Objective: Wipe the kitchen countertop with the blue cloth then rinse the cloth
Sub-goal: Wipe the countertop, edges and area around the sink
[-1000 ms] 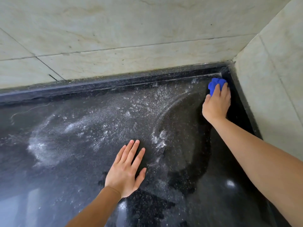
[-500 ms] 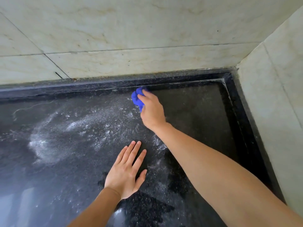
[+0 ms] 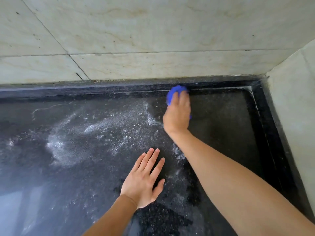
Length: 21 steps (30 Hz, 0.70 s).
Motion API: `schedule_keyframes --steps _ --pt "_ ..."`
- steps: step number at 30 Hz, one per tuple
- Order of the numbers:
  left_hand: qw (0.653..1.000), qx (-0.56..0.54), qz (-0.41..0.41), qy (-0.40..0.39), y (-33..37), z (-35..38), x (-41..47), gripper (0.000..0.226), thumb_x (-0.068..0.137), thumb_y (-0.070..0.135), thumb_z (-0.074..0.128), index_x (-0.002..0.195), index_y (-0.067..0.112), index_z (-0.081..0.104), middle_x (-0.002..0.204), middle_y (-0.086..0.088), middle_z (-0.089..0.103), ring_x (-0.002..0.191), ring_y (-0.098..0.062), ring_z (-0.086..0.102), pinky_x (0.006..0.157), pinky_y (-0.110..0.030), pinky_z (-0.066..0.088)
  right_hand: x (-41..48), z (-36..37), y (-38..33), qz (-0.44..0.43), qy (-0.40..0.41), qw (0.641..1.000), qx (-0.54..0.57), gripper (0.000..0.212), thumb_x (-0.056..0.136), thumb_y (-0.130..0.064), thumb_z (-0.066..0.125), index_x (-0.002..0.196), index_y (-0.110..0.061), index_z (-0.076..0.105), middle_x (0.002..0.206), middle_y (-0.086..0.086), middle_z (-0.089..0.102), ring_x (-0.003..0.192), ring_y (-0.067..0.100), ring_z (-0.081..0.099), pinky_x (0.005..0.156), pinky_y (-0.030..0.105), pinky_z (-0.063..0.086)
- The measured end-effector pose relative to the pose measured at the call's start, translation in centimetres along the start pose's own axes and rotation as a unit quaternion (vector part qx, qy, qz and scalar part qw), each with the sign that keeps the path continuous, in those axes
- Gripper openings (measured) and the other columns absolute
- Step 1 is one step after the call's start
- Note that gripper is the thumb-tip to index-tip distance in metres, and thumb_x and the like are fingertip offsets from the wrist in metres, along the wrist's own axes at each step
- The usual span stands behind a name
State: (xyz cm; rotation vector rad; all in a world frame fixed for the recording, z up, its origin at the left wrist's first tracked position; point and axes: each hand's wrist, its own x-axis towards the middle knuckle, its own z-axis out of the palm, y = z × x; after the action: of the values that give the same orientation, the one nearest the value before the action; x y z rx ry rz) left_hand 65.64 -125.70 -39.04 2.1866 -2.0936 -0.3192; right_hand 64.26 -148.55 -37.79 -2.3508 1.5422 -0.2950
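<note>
Right hand holding blue cloth, dark countertop

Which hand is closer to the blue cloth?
Right. The right hand holds the blue cloth at the back edge of the countertop; the left hand lies flat nearer the person, not touching the cloth.

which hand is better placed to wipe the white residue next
Right: the right hand holds the blue cloth beside the white residue, while the left hand lies flat and empty on the countertop.
</note>
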Motion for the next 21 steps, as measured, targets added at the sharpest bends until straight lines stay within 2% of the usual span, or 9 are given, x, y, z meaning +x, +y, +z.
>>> schedule_keyframes --steps 3,5,6,8,10,13,15,18,21 --pt "1.0 0.001 0.0 -0.002 0.0 0.0 -0.1 0.059 0.093 0.044 0.046 0.14 0.01 0.048 0.153 -0.018 0.032 0.145 -0.032 0.024 0.113 -0.047 0.025 -1.9 -0.8 -2.3 -0.138 -0.147 0.969 0.145 0.045 0.084 0.004 0.054 0.127 -0.007 0.058 0.138 0.011 0.051 0.126 0.027 0.047 0.106 0.036 0.036" --pt "1.0 -0.002 0.001 -0.004 0.1 0.0 -0.1 0.059 0.092 0.044 0.047 0.14 0.01 0.048 0.153 -0.018 0.033 0.145 -0.032 0.024 0.113 -0.047 0.026 -1.8 -3.1 -1.4 -0.128 -0.231 0.934 0.241 0.047 0.085 0.005 0.048 0.127 -0.011 0.06 0.134 0.006 0.057 0.121 0.022 0.053 0.103 0.028 0.037" --pt "1.0 -0.003 0.001 -0.005 0.0 0.0 -0.1 0.059 0.092 0.044 0.047 0.14 0.01 0.049 0.153 -0.018 0.032 0.145 -0.032 0.023 0.113 -0.047 0.026 -1.1 -4.3 -0.1 -0.104 -0.222 0.933 0.262 0.048 0.084 0.006 0.048 0.127 -0.012 0.06 0.131 0.005 0.06 0.118 0.02 0.056 0.1 0.023 0.038" --pt "1.0 0.0 0.001 -0.005 0.0 0.0 -0.1 0.059 0.093 0.045 0.045 0.141 0.01 0.047 0.154 -0.017 0.031 0.146 -0.031 0.022 0.113 -0.047 0.025 1.0 -6.7 3.9 -0.053 -0.135 0.956 0.254 0.05 0.082 0.006 0.05 0.127 -0.011 0.06 0.129 0.006 0.061 0.116 0.021 0.056 0.097 0.018 0.037" --pt "1.0 0.001 0.001 -0.003 -0.1 0.1 -0.1 0.059 0.094 0.045 0.044 0.142 0.01 0.045 0.154 -0.017 0.03 0.146 -0.032 0.021 0.113 -0.047 0.025 3.0 -8.0 9.4 0.008 -0.052 0.985 0.162 0.045 0.084 -0.002 0.054 0.128 -0.01 0.059 0.135 0.01 0.055 0.123 0.027 0.051 0.102 0.026 0.035" --pt "1.0 -0.003 0.003 0.001 -0.1 0.1 -0.1 0.059 0.095 0.045 0.043 0.142 0.01 0.044 0.154 -0.017 0.03 0.146 -0.032 0.021 0.113 -0.047 0.025 3.4 -6.4 12.9 0.071 -0.014 0.997 0.03 0.043 0.095 -0.032 0.046 0.133 -0.014 0.053 0.151 0.01 0.037 0.14 0.03 0.03 0.112 0.045 0.027" --pt "1.0 -0.004 0.003 0.0 -0.1 0.1 0.0 0.059 0.095 0.045 0.043 0.142 0.01 0.044 0.154 -0.017 0.03 0.146 -0.032 0.022 0.113 -0.047 0.025 1.4 -4.1 11.3 -0.004 0.01 1.0 0.029 0.043 0.095 -0.034 0.038 0.126 -0.013 0.059 0.147 0.012 0.042 0.139 0.033 0.033 0.109 0.049 0.03" --pt "1.0 -0.008 0.002 -0.005 -0.2 0.2 -0.1 0.059 0.095 0.044 0.042 0.142 0.01 0.045 0.155 -0.017 0.029 0.146 -0.031 0.022 0.114 -0.047 0.024 -4.3 -2.3 8.6 -0.157 -0.018 0.985 0.072 0.027 0.093 -0.017 0.048 0.113 -0.012 0.065 0.137 0.01 0.054 0.13 0.032 0.046 0.102 0.043 0.037" --pt "1.0 -0.007 0.0 -0.016 -0.2 0.0 -0.2 0.06 0.096 0.045 0.039 0.143 0.009 0.043 0.155 -0.016 0.028 0.146 -0.031 0.02 0.115 -0.046 0.022 -11.2 -3.2 8.6 -0.181 -0.051 0.976 0.11 0.026 0.089 -0.009 0.056 0.112 -0.017 0.066 0.135 0.001 0.056 0.127 0.022 0.048 0.101 0.035 0.035"
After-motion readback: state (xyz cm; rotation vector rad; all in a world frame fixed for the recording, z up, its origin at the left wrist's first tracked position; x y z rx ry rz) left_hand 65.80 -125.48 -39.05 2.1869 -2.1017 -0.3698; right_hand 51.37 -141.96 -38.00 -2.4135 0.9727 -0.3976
